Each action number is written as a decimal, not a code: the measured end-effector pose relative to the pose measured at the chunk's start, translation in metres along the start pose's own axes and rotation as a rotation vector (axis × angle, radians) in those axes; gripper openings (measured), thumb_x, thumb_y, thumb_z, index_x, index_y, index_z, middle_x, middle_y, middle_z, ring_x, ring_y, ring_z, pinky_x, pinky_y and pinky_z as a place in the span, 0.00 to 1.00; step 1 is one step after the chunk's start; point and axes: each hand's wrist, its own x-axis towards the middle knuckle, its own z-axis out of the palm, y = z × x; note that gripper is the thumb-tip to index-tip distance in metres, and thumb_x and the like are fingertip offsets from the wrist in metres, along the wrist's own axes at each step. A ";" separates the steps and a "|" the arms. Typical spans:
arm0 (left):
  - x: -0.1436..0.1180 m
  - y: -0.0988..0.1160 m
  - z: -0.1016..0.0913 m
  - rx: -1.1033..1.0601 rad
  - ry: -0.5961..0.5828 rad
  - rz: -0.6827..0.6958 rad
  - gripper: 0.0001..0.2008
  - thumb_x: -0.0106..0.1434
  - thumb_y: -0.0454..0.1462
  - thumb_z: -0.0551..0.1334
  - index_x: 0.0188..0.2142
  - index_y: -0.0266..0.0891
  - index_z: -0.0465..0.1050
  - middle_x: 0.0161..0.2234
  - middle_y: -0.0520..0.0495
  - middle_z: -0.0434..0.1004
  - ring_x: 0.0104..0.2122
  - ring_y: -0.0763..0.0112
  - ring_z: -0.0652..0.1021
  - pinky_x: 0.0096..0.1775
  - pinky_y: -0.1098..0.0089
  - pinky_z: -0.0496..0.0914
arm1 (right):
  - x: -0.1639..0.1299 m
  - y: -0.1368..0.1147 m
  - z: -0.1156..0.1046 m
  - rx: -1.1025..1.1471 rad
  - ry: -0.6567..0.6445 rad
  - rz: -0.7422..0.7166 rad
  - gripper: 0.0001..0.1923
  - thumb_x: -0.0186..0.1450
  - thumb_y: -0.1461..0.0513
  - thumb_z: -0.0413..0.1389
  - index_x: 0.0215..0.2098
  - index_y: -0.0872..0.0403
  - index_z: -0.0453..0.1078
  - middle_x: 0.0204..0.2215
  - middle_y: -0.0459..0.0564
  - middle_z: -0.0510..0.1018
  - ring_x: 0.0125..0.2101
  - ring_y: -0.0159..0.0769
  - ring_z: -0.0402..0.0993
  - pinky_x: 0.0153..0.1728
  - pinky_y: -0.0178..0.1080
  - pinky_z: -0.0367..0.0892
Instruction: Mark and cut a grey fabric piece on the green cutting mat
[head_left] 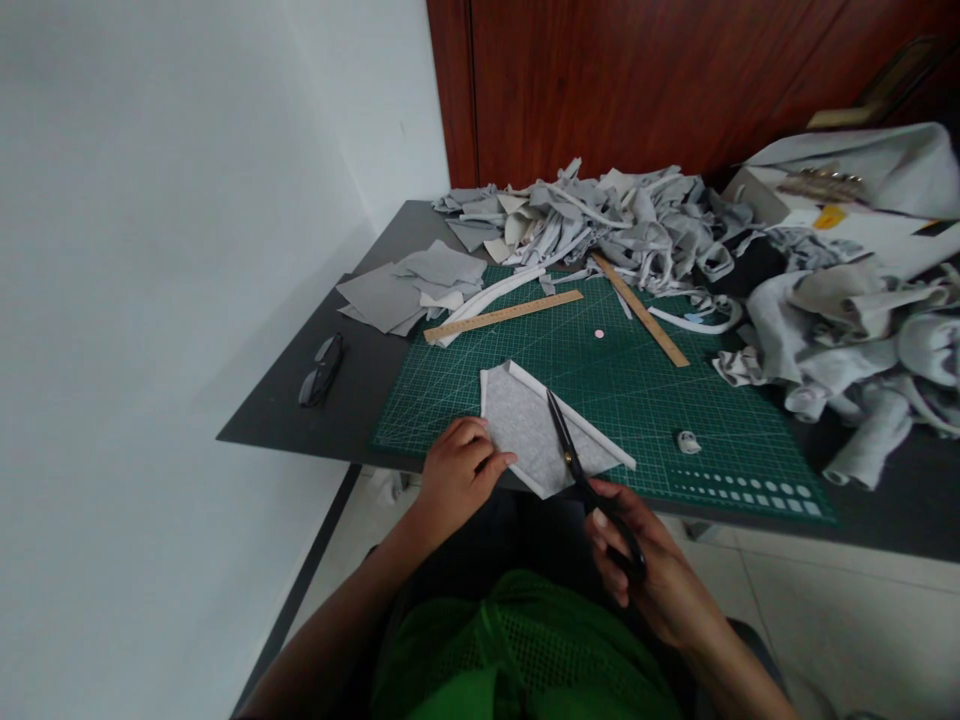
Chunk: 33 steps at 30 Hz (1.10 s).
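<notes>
A small fabric-craft workroom. A green gridded cutting mat covers a dark table set against a white wall; two wooden rulers, stacked grey felt pieces and a heap of grey fabric offcuts indicate cutting and sewing work.

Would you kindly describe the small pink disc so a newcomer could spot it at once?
Find the green cutting mat on the dark table. Near its middle, between the two wooden rulers, lies the pink disc. It is the only round, pink thing among grey cloth scraps.
</notes>
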 end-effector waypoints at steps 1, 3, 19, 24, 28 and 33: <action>0.001 0.000 0.002 -0.003 0.021 -0.024 0.16 0.70 0.39 0.67 0.25 0.40 0.73 0.33 0.48 0.75 0.46 0.61 0.79 0.47 0.61 0.74 | -0.001 0.000 0.000 -0.005 -0.002 -0.005 0.33 0.59 0.46 0.70 0.55 0.49 0.65 0.23 0.35 0.68 0.14 0.23 0.57 0.13 0.28 0.54; 0.001 0.002 0.005 -0.007 0.045 -0.052 0.18 0.67 0.39 0.70 0.22 0.40 0.69 0.31 0.49 0.74 0.46 0.61 0.78 0.45 0.61 0.74 | -0.002 0.001 0.000 -0.020 -0.010 -0.018 0.32 0.60 0.47 0.70 0.55 0.49 0.64 0.23 0.36 0.69 0.14 0.23 0.57 0.14 0.28 0.54; 0.005 0.000 -0.018 -0.015 -0.178 -0.075 0.14 0.58 0.38 0.77 0.40 0.43 0.75 0.45 0.47 0.77 0.49 0.58 0.75 0.52 0.56 0.72 | -0.002 0.007 0.003 -0.254 -0.031 -0.133 0.30 0.65 0.46 0.65 0.57 0.48 0.61 0.18 0.33 0.66 0.14 0.27 0.59 0.16 0.30 0.58; 0.004 -0.004 -0.018 0.007 -0.223 0.110 0.12 0.66 0.38 0.69 0.50 0.47 0.78 0.62 0.46 0.72 0.65 0.53 0.66 0.64 0.50 0.66 | -0.003 0.009 0.006 -0.174 -0.006 -0.117 0.30 0.65 0.45 0.65 0.57 0.48 0.60 0.18 0.33 0.65 0.15 0.27 0.59 0.15 0.30 0.56; 0.004 -0.007 -0.017 -0.037 -0.358 0.347 0.17 0.68 0.27 0.60 0.49 0.47 0.81 0.59 0.51 0.77 0.68 0.60 0.66 0.67 0.53 0.65 | 0.000 0.013 0.009 -0.145 0.007 -0.134 0.28 0.67 0.47 0.63 0.58 0.47 0.60 0.18 0.34 0.66 0.15 0.28 0.61 0.17 0.31 0.58; -0.005 -0.010 -0.019 -0.065 -0.332 0.405 0.18 0.65 0.27 0.60 0.46 0.48 0.82 0.51 0.50 0.83 0.61 0.63 0.76 0.67 0.53 0.67 | 0.001 0.012 0.014 -0.102 0.027 -0.136 0.28 0.65 0.47 0.65 0.57 0.47 0.62 0.18 0.33 0.66 0.15 0.28 0.62 0.17 0.31 0.59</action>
